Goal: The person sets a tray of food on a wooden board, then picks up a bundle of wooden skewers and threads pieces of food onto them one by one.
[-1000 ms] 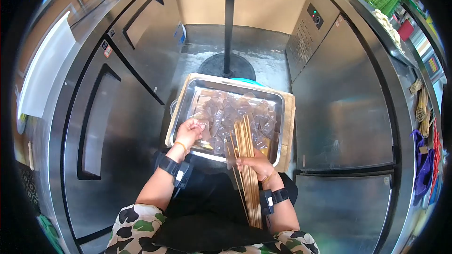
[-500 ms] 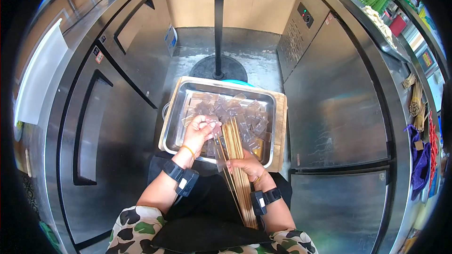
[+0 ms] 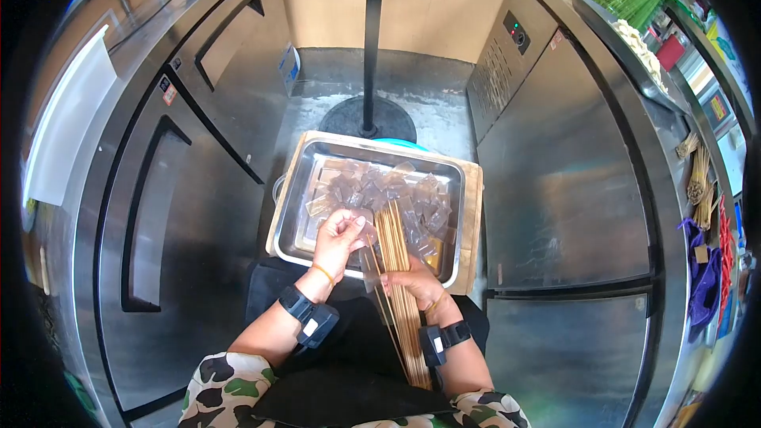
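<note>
My left hand [image 3: 336,244] pinches a thin translucent brownish square [image 3: 366,224] between thumb and fingers, close to the tip of a single bamboo skewer [image 3: 386,301]. Similar clear pieces [image 3: 369,268] hang along that skewer; how they are pierced is hard to see. My right hand [image 3: 414,280] is wrapped round a thick bundle of bamboo skewers [image 3: 391,231], with the single one apart at its left side. Beneath both hands lies a metal tray [image 3: 380,145] holding a loose heap of translucent squares [image 3: 384,186].
A wooden board [image 3: 472,222] supports the tray. Behind it stands a fan's black pole [image 3: 371,47] on a round base. Steel cabinets [image 3: 571,166] flank me on both sides. Tied skewer bundles [image 3: 698,170] lie on the right counter, near a purple cloth [image 3: 701,277].
My left hand has dropped slightly toward me with the translucent square, now lower beside the skewer tip. My right hand stays nearly still round the skewers.
</note>
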`<control>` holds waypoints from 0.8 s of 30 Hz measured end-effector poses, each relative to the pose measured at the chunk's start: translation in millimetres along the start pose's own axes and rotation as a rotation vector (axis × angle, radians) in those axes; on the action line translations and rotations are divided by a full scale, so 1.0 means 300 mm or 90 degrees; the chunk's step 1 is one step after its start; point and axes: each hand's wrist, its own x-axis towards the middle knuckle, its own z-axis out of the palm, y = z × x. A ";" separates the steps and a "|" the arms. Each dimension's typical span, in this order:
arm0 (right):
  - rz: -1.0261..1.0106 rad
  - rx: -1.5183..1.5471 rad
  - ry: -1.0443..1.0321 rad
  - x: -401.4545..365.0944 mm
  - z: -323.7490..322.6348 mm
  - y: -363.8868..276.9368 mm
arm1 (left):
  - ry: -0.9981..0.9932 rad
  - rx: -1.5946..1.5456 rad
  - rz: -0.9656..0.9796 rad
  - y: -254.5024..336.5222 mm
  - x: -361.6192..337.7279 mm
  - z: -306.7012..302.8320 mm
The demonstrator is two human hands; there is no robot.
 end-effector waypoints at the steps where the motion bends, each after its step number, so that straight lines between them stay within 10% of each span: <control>1: -0.001 -0.005 -0.002 -0.002 0.003 -0.004 | 0.015 -0.006 0.025 -0.005 0.003 0.004; 17: -0.026 -0.024 0.004 -0.009 0.000 0.000 | -0.023 0.013 -0.219 0.005 -0.037 -0.014; 24: -0.025 -0.018 -0.009 -0.009 0.005 0.008 | 0.112 -0.073 -0.128 -0.037 -0.018 -0.015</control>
